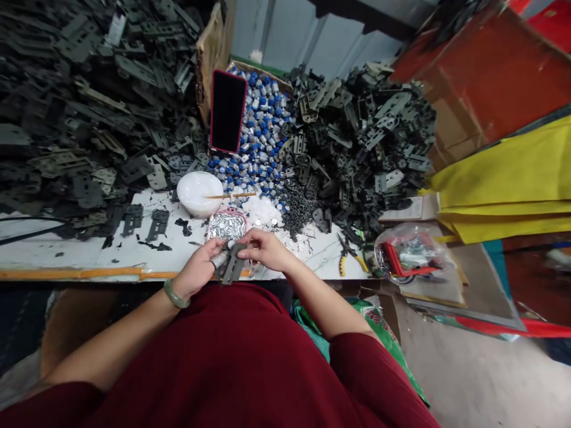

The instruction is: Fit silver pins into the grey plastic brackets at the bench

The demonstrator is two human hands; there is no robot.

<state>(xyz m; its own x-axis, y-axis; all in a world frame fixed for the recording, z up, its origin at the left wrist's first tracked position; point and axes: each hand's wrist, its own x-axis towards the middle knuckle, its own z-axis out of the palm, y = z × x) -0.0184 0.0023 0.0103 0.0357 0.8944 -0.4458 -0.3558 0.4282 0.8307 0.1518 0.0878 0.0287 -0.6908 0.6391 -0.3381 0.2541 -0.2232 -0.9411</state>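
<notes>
A dark grey slotted part (232, 267) is held between my two hands at the table's front edge. My left hand (198, 267), with a green bangle at the wrist, is closed round its left side. The fingers of my right hand (265, 248) pinch its upper right side. A small white round piece (231, 244) shows at the part's top, between the fingertips. Just behind the hands is a pink-rimmed tray (227, 212) of small silver pins. The white bowl (200, 193) behind my left hand has a thin brown stick across its rim.
Large piles of dark parts (75, 119) (370, 137) rise left and right. Between them lie blue-and-silver cylinders (263, 113) and a red-framed phone (228, 112). Yellow-handled pliers (351, 258) and a plastic bag (413, 252) are at the right. White discs (263, 211) lie behind the tray.
</notes>
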